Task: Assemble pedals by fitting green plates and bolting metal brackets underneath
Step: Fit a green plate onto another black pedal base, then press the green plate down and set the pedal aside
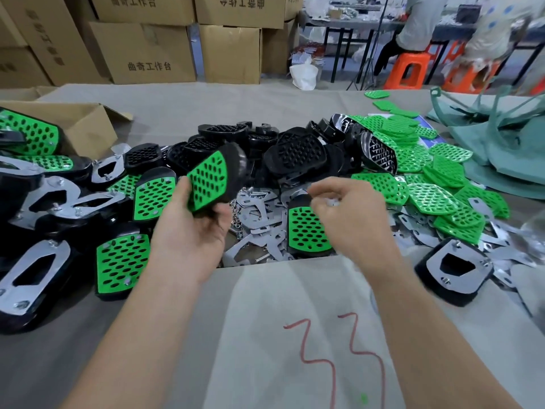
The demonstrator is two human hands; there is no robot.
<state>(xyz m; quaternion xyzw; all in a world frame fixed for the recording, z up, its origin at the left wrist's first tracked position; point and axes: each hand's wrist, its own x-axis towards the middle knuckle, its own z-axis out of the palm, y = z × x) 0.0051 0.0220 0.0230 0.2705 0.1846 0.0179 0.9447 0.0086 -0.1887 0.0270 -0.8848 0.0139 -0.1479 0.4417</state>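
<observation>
Left hand (191,228) grips a green-plated pedal (215,175). Right hand (351,214), apart beside it, curls, blurred; hold unclear. Cardboard box (88,128) far left holds a finished pedal (32,134). Metal brackets (256,208) lie between the hands.

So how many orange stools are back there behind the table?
2 plainly: the left stool and the right stool, side by side in the far right background, each with someone seated on it. An orange patch at the right edge may be a third.

Blur smears the fingertips of the right hand (354,219), leaving unclear whether they pinch anything, and the left hand (191,234) hides the near end of its black pedal with green perforated plate (208,177).
</observation>
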